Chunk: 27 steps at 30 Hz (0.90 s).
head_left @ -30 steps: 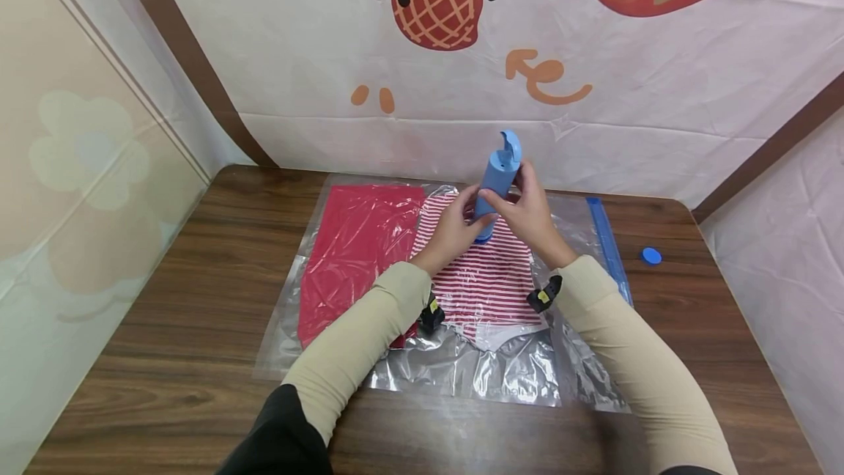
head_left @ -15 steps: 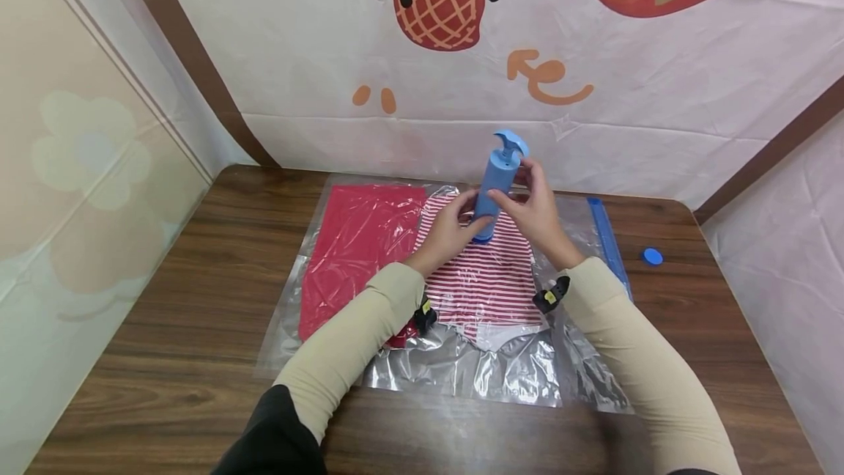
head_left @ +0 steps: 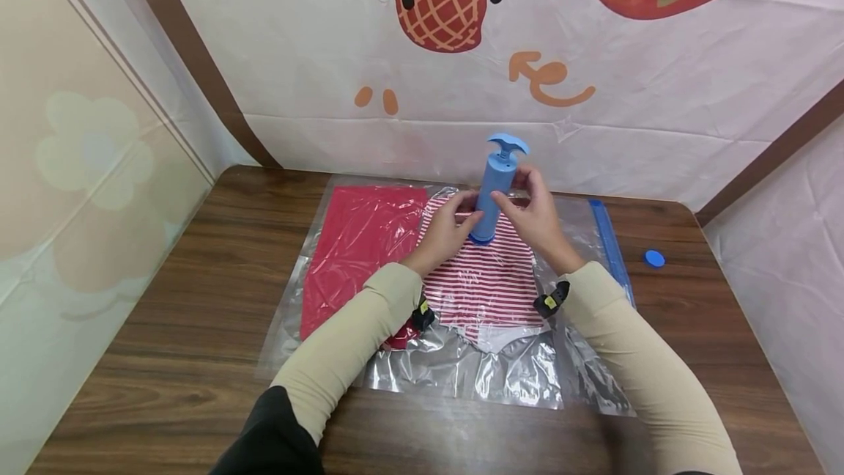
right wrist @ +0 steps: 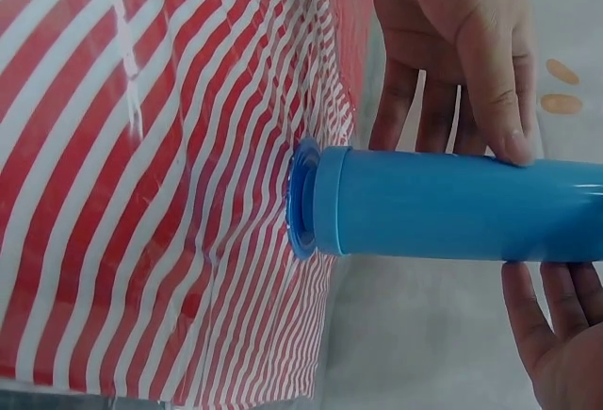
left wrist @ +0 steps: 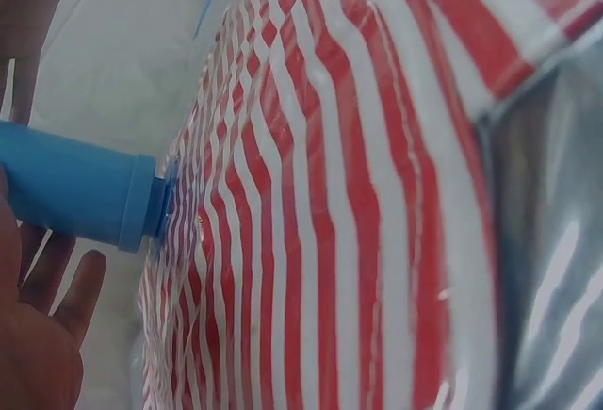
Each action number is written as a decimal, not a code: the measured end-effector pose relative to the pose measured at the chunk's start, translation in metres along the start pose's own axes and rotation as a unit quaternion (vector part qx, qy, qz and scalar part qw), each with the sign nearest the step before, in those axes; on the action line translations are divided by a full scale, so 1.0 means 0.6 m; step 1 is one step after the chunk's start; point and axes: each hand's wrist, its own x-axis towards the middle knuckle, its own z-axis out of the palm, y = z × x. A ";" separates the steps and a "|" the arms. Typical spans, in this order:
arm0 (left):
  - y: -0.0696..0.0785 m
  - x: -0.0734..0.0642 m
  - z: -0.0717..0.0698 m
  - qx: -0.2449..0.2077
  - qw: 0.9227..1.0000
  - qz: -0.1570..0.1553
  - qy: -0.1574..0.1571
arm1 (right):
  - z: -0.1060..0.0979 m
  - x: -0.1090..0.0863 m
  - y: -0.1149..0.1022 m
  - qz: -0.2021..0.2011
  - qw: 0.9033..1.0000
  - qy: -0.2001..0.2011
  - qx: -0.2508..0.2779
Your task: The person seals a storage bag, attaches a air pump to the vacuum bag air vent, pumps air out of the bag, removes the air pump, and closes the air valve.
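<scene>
In the head view, a light blue hand pump [head_left: 493, 189] with a T-shaped handle stands slightly tilted. Its base meets the round blue valve [right wrist: 301, 198] of a clear plastic storage bag [head_left: 461, 376]. My left hand [head_left: 443, 234] holds the lower barrel from the left. From the right, my right hand [head_left: 535, 218] holds the barrel higher up, thumb in front. The right wrist view shows fingertips of both hands against the barrel. Inside the bag lie a red cloth [head_left: 359, 240] and a red-and-white striped garment [head_left: 484, 288] beneath the pump.
A loose blue round cap [head_left: 654, 259] lies on the brown wooden table [head_left: 171, 299], right of the bag. A blue strip [head_left: 609, 248] runs along the bag's right edge. Printed cloth walls [head_left: 297, 35] enclose the table's back and sides.
The pump's handle has turned from nearly end-on to broadside, and the barrel has shifted slightly left at the top. Both hands have stayed on it, shifting a little.
</scene>
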 end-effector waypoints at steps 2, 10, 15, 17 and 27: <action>0.000 0.001 0.002 -0.001 1.000 -0.002 0.004 | 0.002 0.000 0.000 -0.001 1.000 -0.004 0.003; 0.007 0.005 0.013 0.000 1.000 0.005 -0.011 | 0.009 0.005 -0.005 0.017 1.000 -0.006 0.015; 0.008 0.004 0.014 0.015 1.000 0.008 -0.018 | 0.011 0.008 -0.007 0.029 0.999 -0.009 0.016; 0.007 0.002 0.013 0.013 1.000 0.008 -0.018 | 0.011 0.008 -0.007 0.032 0.999 -0.010 0.014; 0.003 -0.004 0.003 0.012 1.000 0.009 -0.023 | 0.004 0.006 0.001 0.023 1.000 0.012 0.011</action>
